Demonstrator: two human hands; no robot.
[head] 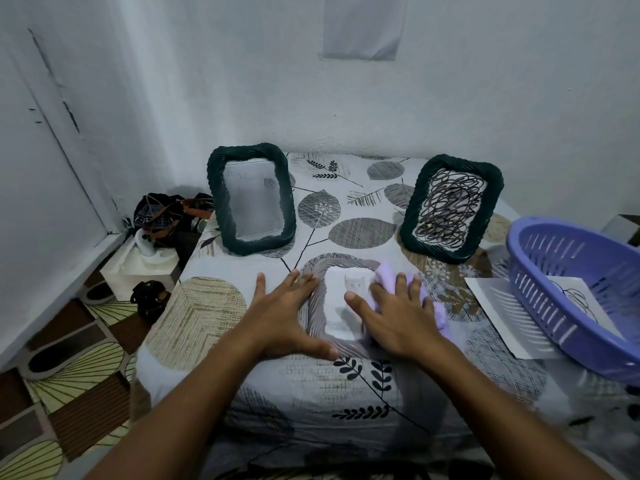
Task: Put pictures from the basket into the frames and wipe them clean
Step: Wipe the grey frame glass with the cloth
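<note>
leaf-print bedsheet [363,386], white corner walls [450,98]; both grips spread flat, right hand [398,313] pressing cloth [388,278].

A grey frame [317,306] lies flat on the leaf-patterned cloth [363,386]. The left hand [284,317] presses flat on its left edge. The right hand [394,315] presses a lilac cloth [388,277] onto its glass, over a cat picture [353,283]. 2 dark green frames [251,199] [450,207] stand behind. A purple basket [585,292] sits right, over a sheet [498,313].
</note>
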